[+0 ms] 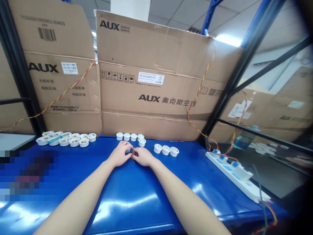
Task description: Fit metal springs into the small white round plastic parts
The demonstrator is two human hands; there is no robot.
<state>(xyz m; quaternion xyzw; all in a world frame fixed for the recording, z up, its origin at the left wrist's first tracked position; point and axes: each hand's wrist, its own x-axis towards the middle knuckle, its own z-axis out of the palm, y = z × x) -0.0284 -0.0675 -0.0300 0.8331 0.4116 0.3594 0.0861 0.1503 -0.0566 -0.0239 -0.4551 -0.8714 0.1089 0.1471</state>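
Observation:
My left hand (120, 154) and my right hand (143, 156) meet over the middle of the blue table, fingertips pinched together. What they pinch is too small to make out. A small pale object (127, 150) shows partly behind the fingers of my left hand. Just below the fingertips lie tiny dark bits (133, 161). Beyond my hands stands a row of small white round cups (126, 137), with a single cup (142, 142) in front of its right end. Three more white cups (166, 150) sit to the right of my right hand.
At the left back are several white cups (64, 141) holding small parts. A white power strip (232, 178) with plugs runs along the right edge. Cardboard boxes (156, 120) wall off the back, and a twisted red-yellow wire (195, 104) hangs there. Black rack posts (215, 114) flank the table.

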